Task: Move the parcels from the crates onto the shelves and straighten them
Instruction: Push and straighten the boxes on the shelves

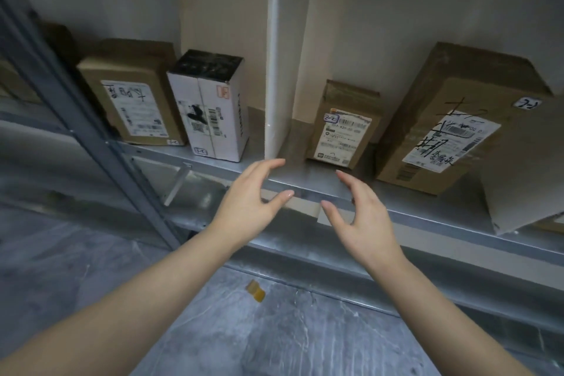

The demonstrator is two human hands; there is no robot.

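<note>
– So, going along the shelf left to right: got a brown parcel (131,94) far left and a white box (210,110) just beside it. Stood on end, labels facing out, presumably for quick reading from the aisle.

– Yep. Then a white divider (273,55) splitting the bay in two. Probably meant to keep each numbered section separate.

– Past that, a small brown parcel (345,125), upright, near the divider, label outward with a handwritten tag on it. Maybe a touch off square. Hard to call through a wide lens.

– And the hands?

– Left hand (253,201) and right hand (357,210) both empty. Fingers spread and gently curved, palms turned toward each other, hovering in front of the shelf lip (427,217), just below that small parcel. Gripping nothing, touching nothing as far as visible. Reads like framing up to nudge it straight from both sides.

– Further right, a big brown box (448,122) with marker scrawl across the label, looking skewed. Then a grey card sheet (525,168) jutting past the edge. Likely needs straightening too.

– No crates in shot, so no telling the remaining count.
</note>
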